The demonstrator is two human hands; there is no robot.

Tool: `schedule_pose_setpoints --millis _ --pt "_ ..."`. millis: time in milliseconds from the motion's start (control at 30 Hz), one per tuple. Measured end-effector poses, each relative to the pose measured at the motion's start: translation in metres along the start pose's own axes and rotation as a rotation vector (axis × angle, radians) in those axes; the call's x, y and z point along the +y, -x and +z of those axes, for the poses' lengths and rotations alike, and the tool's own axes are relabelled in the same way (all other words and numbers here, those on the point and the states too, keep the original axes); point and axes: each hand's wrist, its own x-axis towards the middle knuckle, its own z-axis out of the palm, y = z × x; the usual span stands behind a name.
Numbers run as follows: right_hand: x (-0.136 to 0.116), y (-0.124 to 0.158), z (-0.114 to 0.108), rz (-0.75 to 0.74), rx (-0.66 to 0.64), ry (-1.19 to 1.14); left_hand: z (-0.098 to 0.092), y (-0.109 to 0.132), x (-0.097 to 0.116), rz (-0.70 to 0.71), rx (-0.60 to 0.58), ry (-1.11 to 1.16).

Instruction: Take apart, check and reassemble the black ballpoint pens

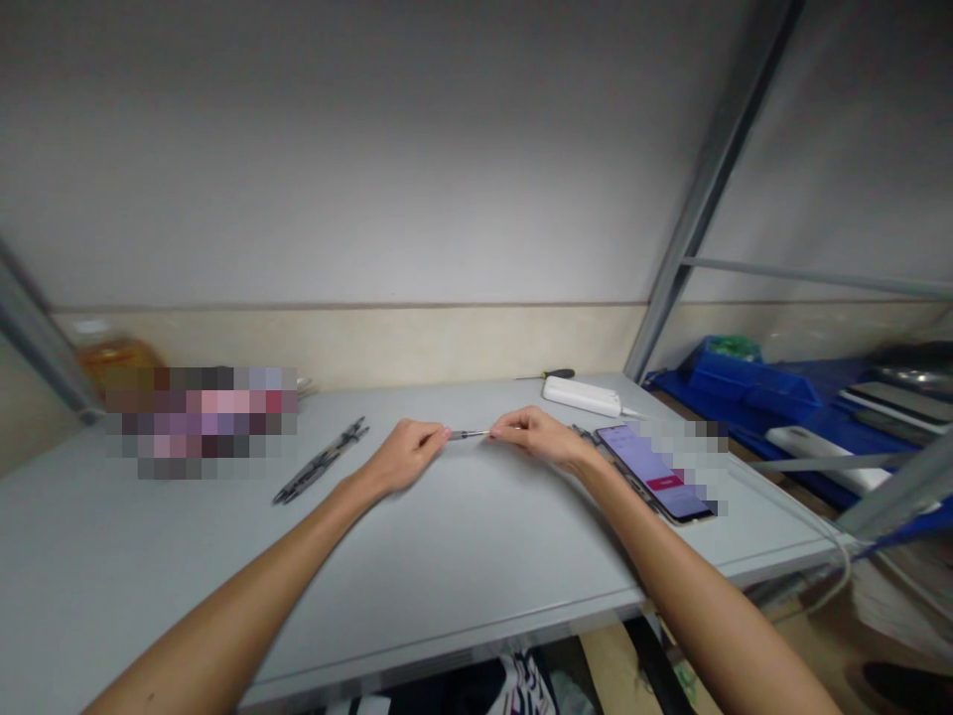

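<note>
My left hand (406,454) and my right hand (537,435) meet over the middle of a grey table (462,556). Both are closed in a pinch on the two ends of a thin dark pen-like piece (469,435) held level just above the table top. What the piece is exactly, I cannot make out. Left of my left hand lie long dark pens (322,462) side by side. A lit phone (655,472) lies flat on the table just right of my right wrist.
A white power strip (585,396) and a black-and-yellow screwdriver (555,374) lie at the table's back right. A metal rack post (700,209) rises there. Blue bins (751,382) sit on the neighbouring shelf. A blurred patch (201,417) covers items at back left, beside an amber jar (111,353).
</note>
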Motion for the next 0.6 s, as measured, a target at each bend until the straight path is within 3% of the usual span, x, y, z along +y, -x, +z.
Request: schedule_pose_setpoints --millis 100,300,600 --pt "-0.003 0.000 0.003 -0.039 0.101 0.076 0.002 0.000 0.000 -0.071 0.072 0.164" --pt "-0.001 -0.002 0.002 -0.042 0.207 0.086 0.005 -0.004 -0.005 -0.046 0.218 0.560" --pt "0.001 -0.004 -0.001 -0.105 0.288 -0.093 0.004 -0.008 -0.010 -0.231 0.327 0.818"
